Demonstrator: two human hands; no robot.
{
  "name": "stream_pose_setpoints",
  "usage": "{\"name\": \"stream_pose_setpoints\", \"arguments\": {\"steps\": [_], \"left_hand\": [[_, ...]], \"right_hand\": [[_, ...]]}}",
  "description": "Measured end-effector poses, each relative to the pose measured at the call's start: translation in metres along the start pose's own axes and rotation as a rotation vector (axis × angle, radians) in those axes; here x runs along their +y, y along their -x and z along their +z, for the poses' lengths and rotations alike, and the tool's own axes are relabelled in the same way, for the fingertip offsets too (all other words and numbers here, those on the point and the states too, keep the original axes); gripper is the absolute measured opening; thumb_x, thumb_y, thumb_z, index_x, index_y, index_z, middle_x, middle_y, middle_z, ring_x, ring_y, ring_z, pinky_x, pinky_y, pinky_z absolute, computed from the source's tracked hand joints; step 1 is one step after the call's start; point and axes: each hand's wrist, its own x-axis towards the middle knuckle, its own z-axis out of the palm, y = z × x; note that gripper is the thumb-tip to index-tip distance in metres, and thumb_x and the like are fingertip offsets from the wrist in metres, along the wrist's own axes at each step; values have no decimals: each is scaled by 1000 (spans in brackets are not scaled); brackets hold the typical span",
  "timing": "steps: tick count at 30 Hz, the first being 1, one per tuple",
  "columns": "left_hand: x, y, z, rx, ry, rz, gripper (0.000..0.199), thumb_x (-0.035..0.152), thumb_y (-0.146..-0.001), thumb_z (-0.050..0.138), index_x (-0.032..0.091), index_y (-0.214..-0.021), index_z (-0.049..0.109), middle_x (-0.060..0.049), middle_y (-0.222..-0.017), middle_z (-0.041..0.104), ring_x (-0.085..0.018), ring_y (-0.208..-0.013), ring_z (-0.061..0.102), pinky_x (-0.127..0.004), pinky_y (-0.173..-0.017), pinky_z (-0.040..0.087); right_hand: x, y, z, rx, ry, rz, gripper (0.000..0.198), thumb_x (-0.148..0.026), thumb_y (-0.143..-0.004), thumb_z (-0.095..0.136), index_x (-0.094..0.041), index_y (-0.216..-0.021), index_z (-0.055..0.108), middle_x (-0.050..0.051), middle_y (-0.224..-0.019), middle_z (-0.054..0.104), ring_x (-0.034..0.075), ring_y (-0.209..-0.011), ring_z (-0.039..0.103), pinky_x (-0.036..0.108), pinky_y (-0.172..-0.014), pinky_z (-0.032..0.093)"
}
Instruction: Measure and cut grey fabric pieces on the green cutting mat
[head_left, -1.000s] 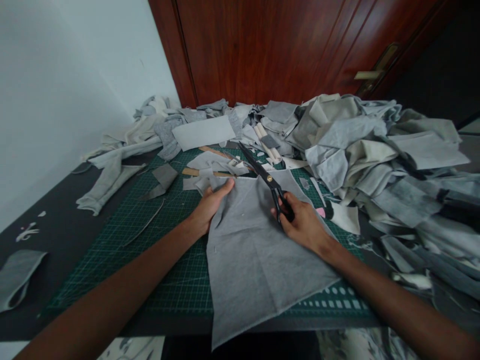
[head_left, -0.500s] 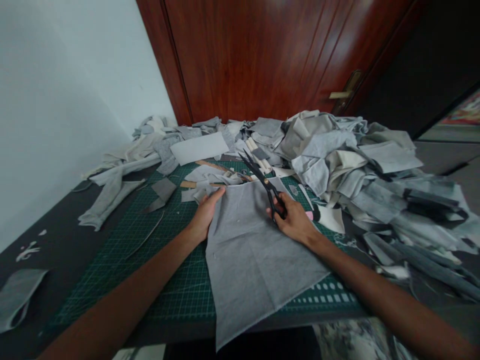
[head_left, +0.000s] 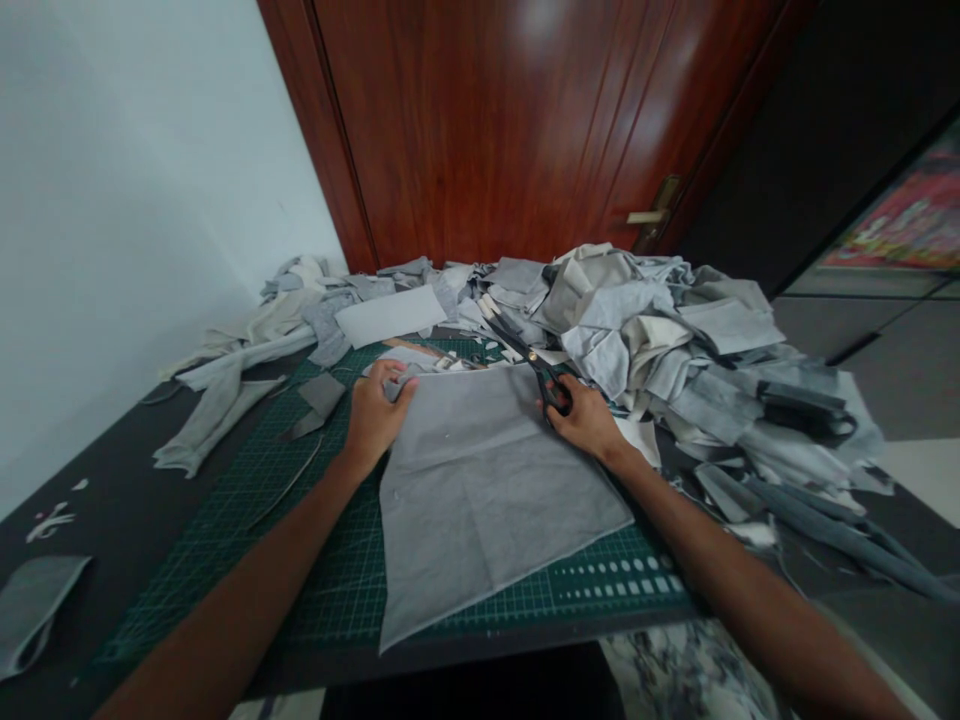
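A large grey fabric piece (head_left: 495, 490) lies across the green cutting mat (head_left: 330, 560), its lower left corner reaching the table's front edge. My left hand (head_left: 379, 410) pinches its upper left corner between thumb and fingers. In my right hand (head_left: 581, 412) are black scissors (head_left: 531, 355), the fingers through the handles. Their blades point up and to the left, past the fabric's top edge. Just beyond that edge lie small scraps and a wooden ruler (head_left: 411, 346), partly covered.
A big heap of grey and cream fabric (head_left: 637, 310) spreads along the back and right. At the left back are more cloth pieces (head_left: 217, 400) and a white strip (head_left: 390, 315). A folded grey cloth (head_left: 37, 605) lies at the near left. A wooden door (head_left: 487, 130) stands behind.
My left hand has moved left and slightly up with the fabric's corner, and the fabric has shifted left and away from me. The scissors stay in my right hand. The view has turned slightly.
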Motion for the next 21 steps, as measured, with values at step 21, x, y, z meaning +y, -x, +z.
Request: {"name": "stream_pose_setpoints", "arguments": {"steps": [21], "left_hand": [[6, 73, -50, -645, -476, 431, 54, 34, -101, 37, 20, -152, 44, -13, -156, 45, -30, -148, 38, -54, -122, 29]], "right_hand": [[41, -12, 0, -83, 209, 131, 40, -21, -89, 64, -5, -125, 59, 19, -113, 71, 26, -104, 70, 32, -93, 51]]}}
